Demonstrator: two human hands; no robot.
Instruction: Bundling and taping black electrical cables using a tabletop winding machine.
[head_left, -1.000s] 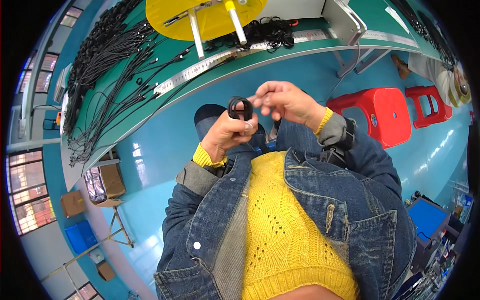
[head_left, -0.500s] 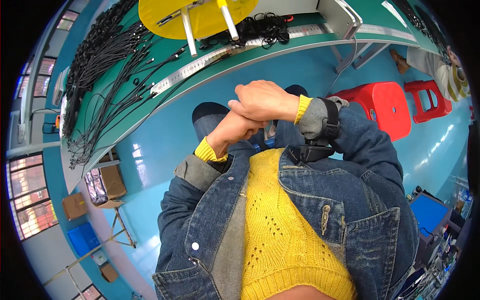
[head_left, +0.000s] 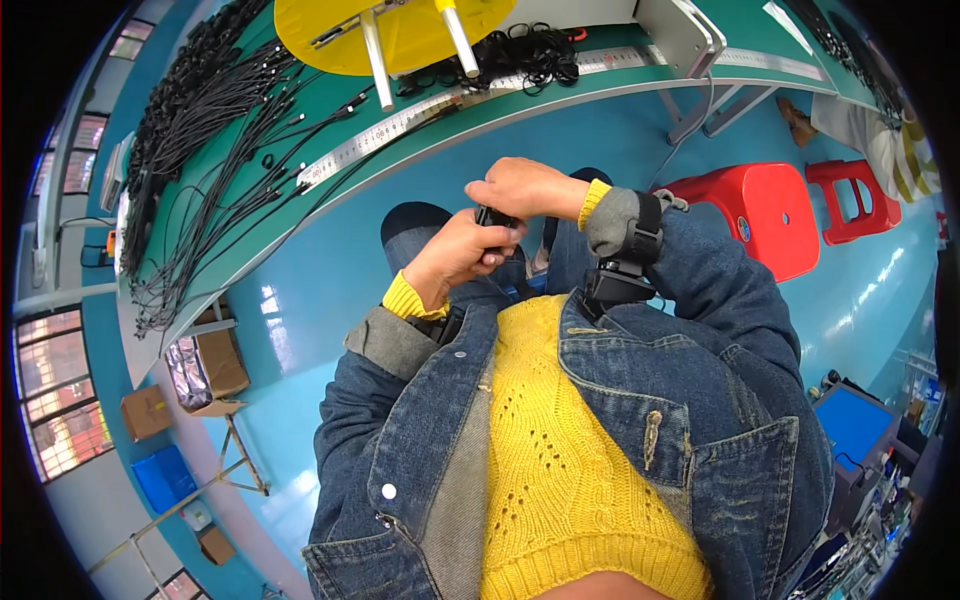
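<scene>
Both my hands meet above my lap, in front of the green table's (head_left: 262,215) near edge. My left hand (head_left: 455,255) is closed around a small black bundle (head_left: 491,217) that looks like coiled cable; its thumb lies across the lower part. Above it, my right hand (head_left: 530,188) curls its fingers over the bundle's top end, touching it. Most of the bundle is hidden inside the fingers. Long black cables (head_left: 215,165) with small plugs spread over the table's left part. Coiled black cables (head_left: 525,58) lie at the far middle.
A measuring strip (head_left: 400,125) runs along the table edge. A yellow round plate (head_left: 350,35) with metal rods stands over it. Red stools (head_left: 775,220) are at the right, near another person's striped clothing (head_left: 905,165). Cardboard boxes (head_left: 220,365) and a blue bin (head_left: 163,478) sit lower left.
My left hand has turned and shifted slightly down, apart from the right hand's underside. The black bundle between the hands now shows. My right hand has moved slightly left.
</scene>
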